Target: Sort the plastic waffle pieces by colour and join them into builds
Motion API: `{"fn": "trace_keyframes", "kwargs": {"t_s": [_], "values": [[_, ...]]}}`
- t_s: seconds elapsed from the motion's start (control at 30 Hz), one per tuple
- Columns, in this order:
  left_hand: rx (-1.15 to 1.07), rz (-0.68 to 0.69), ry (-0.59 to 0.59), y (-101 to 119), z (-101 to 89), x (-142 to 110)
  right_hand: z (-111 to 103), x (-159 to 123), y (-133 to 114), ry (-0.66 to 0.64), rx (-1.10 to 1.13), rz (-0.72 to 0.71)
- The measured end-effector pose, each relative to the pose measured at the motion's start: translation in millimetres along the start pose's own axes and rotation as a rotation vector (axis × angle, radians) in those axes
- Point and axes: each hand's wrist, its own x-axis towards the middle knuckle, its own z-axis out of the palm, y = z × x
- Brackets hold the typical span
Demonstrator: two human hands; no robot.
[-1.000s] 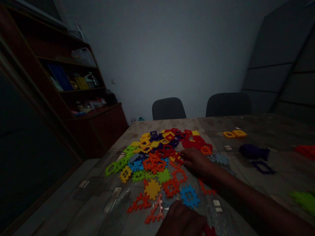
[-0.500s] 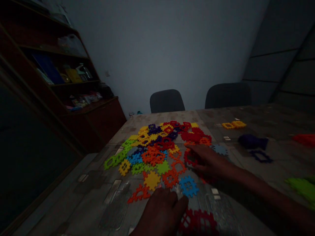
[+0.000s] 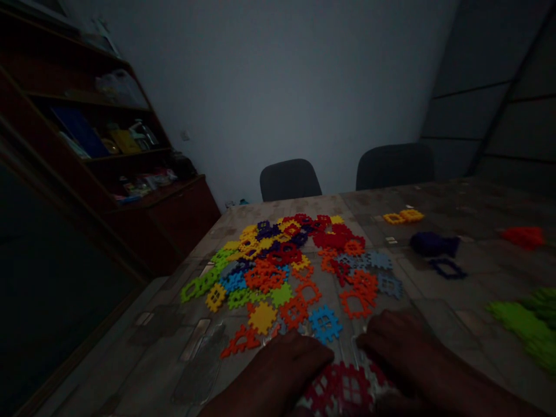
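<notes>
My left hand is at the near edge of the table, fingers curled at the side of a red toothed plastic tile with a window grid. Joined to it on the right is a second red window tile. My right hand is closed around another red piece, mostly hidden under its fingers, close to the joined tiles. Just beyond my hands lie a blue window tile, an orange frame tile and a yellow tile.
A mixed heap of toothed tiles spreads over the table. Farther right are yellow pieces, dark blue pieces, a red stack and green tiles. Two chairs stand behind; a shelf unit is left.
My right hand has drawn back from the heap's right side toward my left hand with a red piece, uncovering orange and grey tiles. The view has shifted slightly.
</notes>
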Motion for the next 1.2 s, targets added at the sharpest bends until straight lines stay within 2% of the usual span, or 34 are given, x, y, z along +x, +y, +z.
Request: {"fn": "trace_keyframes", "kwargs": {"t_s": [0.07, 0.2, 0.37, 0.43, 0.53, 0.63, 0.7, 0.8, 0.9, 0.97, 1.07, 1.2], "values": [[-0.022, -0.004, -0.044, -3, 5.0, 3, 17, 10, -11, 0.014, -0.088, -0.067], [-0.014, -0.094, -0.026, -3, 8.5, 5, 55, 18, -17, 0.233, -0.245, -0.062], [-0.053, -0.274, -0.125, 14, -11.4, 6, 88, 21, -6, 0.354, -0.270, -0.225], [-0.092, -0.314, -0.113, 16, -18.0, 4, 88, 23, -4, 0.375, -0.245, -0.288], [-0.109, -0.300, -0.012, 9, -18.8, -3, 64, 25, -8, 0.312, -0.155, -0.327], [-0.112, -0.257, 0.079, -1, -13.7, -7, 27, 22, -15, 0.169, -0.071, -0.249], [-0.124, -0.232, 0.080, -2, -11.5, -6, 16, 18, -18, 0.220, -0.078, -0.148], [-0.162, -0.230, 0.005, 6, -12.7, -1, 34, 14, -17, 0.296, -0.187, -0.069], [-0.165, -0.233, -0.042, 14, -16.7, 3, 71, 15, -14, 0.465, -0.322, -0.135], [-0.153, -0.226, -0.060, 16, -18.1, 4, 89, 16, -13, 0.548, -0.318, -0.180], [-0.126, -0.261, -0.075, 14, -13.6, 6, 94, 17, -10, 0.484, -0.257, -0.201], [-0.019, -0.334, -0.125, 12, 4.7, 16, 67, 13, -5, 0.277, -0.188, -0.217]]}}
